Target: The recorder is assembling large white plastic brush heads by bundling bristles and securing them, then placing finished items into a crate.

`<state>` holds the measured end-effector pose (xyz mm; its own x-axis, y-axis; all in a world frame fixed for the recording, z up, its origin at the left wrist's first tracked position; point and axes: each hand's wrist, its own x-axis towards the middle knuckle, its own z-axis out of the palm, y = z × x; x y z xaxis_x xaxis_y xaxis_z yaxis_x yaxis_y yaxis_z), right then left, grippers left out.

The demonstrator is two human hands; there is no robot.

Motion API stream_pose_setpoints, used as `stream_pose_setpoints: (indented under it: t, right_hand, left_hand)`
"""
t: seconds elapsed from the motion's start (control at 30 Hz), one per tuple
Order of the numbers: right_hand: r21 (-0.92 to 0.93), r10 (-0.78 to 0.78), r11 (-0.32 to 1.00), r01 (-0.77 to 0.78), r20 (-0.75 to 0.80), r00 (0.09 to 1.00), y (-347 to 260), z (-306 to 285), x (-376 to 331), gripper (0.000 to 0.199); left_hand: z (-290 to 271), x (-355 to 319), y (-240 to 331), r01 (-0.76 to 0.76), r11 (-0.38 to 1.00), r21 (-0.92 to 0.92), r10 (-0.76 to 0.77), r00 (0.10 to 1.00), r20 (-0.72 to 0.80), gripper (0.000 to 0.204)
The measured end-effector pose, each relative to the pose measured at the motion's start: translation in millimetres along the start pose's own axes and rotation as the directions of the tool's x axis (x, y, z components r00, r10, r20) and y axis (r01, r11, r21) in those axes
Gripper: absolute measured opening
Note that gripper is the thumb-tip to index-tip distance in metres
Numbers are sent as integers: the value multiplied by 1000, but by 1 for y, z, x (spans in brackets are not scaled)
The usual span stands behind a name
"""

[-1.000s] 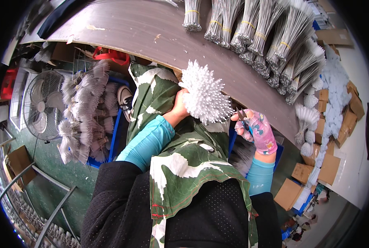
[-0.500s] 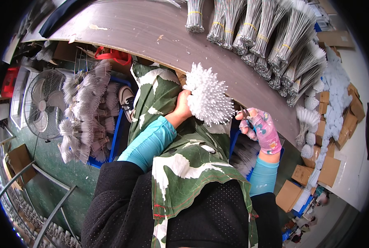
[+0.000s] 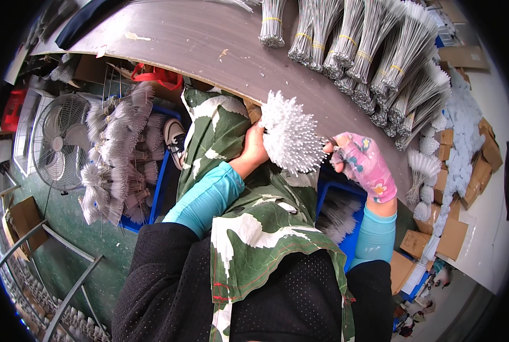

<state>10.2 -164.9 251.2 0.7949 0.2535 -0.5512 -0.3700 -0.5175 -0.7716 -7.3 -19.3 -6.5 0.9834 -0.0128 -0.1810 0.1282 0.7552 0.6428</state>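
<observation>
My left hand (image 3: 253,149) grips a thick bundle of white-tipped sticks (image 3: 291,139) from below, its bristly white head fanned out over my lap. In a pink flowered fingerless glove, my right hand (image 3: 361,165) pinches at the right edge of that bundle, fingers closed on a few tips. A green and white camouflage cloth (image 3: 249,228) covers my lap under both hands. Both forearms wear light blue sleeves.
A grey curved table (image 3: 197,45) ahead carries several tied bundles of grey wire sticks (image 3: 374,57). A blue crate (image 3: 152,188) on my left holds grey fluffy bundles (image 3: 117,148), next to a floor fan (image 3: 58,151). Cardboard boxes (image 3: 465,194) and white bundles lie at right.
The white bundle has shifted slightly right and lower toward the table edge. My right hand has closed in from a gap beside it to touch its right edge.
</observation>
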Motion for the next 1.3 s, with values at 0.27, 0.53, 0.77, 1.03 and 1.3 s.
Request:
stream_pose_setpoints:
  t: [0.27,0.53,0.77,1.03,1.3]
  right_hand:
    - [-183,134,976,-118,77,988,-16,9,32,35]
    - [-275,130,955,-109,59,990,-21,9,37,37]
    - [-316,121,943,-106,28,992,-21,13,41,36]
    - [-157,174,975,-159,87,981,-17,5,32,34]
    - [-260,67,964,-49,61,996,-18,-8,19,33]
  left_hand:
    - [-2,2,-3,-66,923,379,90,995,-47,29]
    - [-17,15,-35,-212,786,580,301,952,-60,32]
    - [-26,19,-47,-249,793,556,343,937,-69,46]
    - [-20,17,-42,-175,849,498,275,952,-134,31]
    - [-14,7,-20,-72,866,495,127,989,-78,25]
